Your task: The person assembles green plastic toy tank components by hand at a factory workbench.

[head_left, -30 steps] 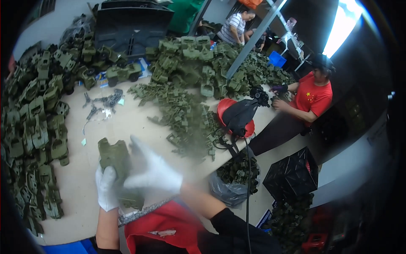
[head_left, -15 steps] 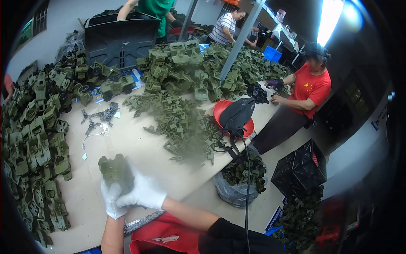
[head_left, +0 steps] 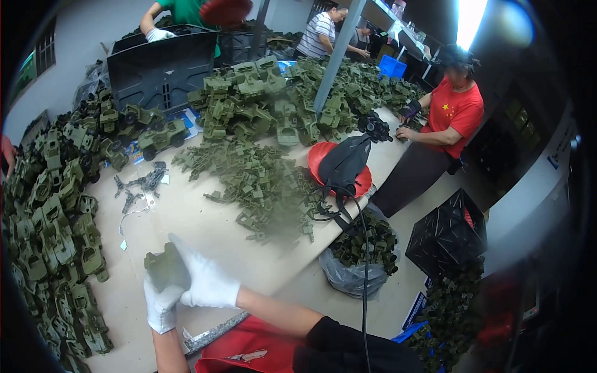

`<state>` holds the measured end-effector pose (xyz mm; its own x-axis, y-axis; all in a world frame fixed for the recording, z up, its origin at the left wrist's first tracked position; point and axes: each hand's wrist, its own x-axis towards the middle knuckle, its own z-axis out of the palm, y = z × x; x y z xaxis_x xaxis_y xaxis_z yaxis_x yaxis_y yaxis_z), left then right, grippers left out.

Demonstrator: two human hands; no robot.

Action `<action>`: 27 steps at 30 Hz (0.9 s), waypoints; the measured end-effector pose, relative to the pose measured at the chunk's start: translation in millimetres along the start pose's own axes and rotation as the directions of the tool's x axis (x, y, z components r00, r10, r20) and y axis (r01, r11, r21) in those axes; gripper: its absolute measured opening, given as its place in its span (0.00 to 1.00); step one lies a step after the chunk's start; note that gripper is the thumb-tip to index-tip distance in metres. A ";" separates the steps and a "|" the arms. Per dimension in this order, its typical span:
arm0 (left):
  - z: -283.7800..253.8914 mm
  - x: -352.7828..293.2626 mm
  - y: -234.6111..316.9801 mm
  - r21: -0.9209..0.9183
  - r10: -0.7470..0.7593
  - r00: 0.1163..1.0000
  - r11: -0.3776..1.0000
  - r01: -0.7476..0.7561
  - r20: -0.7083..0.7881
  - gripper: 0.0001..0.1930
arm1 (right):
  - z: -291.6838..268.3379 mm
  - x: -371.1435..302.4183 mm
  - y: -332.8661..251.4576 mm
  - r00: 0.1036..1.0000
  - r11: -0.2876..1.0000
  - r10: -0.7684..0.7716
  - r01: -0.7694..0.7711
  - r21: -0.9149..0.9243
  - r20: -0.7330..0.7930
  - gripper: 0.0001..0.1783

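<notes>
An olive-green plastic toy jeep body [head_left: 166, 267] is held up over the near table, its outline softened by blur. My left hand [head_left: 160, 308], in a white glove, is closed round its lower left end. From the right, my gloved right hand [head_left: 208, 283] grips its side, the fingers reaching up along it; part of the grip is hidden behind the body. Beyond my hands lies a loose heap of small green plastic parts [head_left: 261, 180]. On the left, many green jeep bodies [head_left: 53, 224] are piled along the table.
Dark grey parts [head_left: 149, 177] lie on the table. A red bowl [head_left: 320, 155] with a black bag [head_left: 345, 165] sits at the right edge. Below stand a bag-lined tub [head_left: 354, 276] and black crate [head_left: 448, 236]. A co-worker in red [head_left: 457, 109] works across.
The view has shifted slightly. The jeep body has turned a little in my hands, and my right fingers have straightened upward. The far person in green has lifted a red container.
</notes>
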<state>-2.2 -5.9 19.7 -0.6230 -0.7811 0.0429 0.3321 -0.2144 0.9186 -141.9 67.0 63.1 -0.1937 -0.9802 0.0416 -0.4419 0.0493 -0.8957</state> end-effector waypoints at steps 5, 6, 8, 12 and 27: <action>-6.1 2.2 9.6 -0.078 -0.021 0.998 0.997 0.016 -0.062 0.38 | 20.7 6.9 1.3 0.995 0.996 0.065 -0.060 0.065 -0.078 0.57; -7.1 2.2 7.1 -0.094 0.013 0.999 0.995 -0.018 -0.050 0.38 | 25.9 6.4 5.1 0.987 0.996 -0.002 0.016 0.083 -0.159 0.56; -9.4 1.1 1.8 -0.048 0.038 0.997 0.998 -0.041 -0.066 0.39 | 27.0 6.4 6.4 0.968 0.991 -0.068 0.093 0.092 -0.240 0.55; -18.5 1.5 -8.5 0.014 0.086 0.992 0.996 -0.085 -0.093 0.43 | 23.5 8.5 4.6 0.973 0.985 -0.083 0.114 0.133 -0.217 0.54; 9.4 5.1 7.3 0.085 0.036 0.996 0.995 -0.042 0.077 0.58 | -27.9 2.1 21.4 0.995 0.786 -0.057 -0.005 0.619 0.081 0.57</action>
<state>-9.7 -5.9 30.3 -0.6635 -0.7406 0.1060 0.2966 -0.1303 0.9461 -176.2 71.3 56.4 -0.0962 -0.9938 0.0565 0.1958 -0.0746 -0.9778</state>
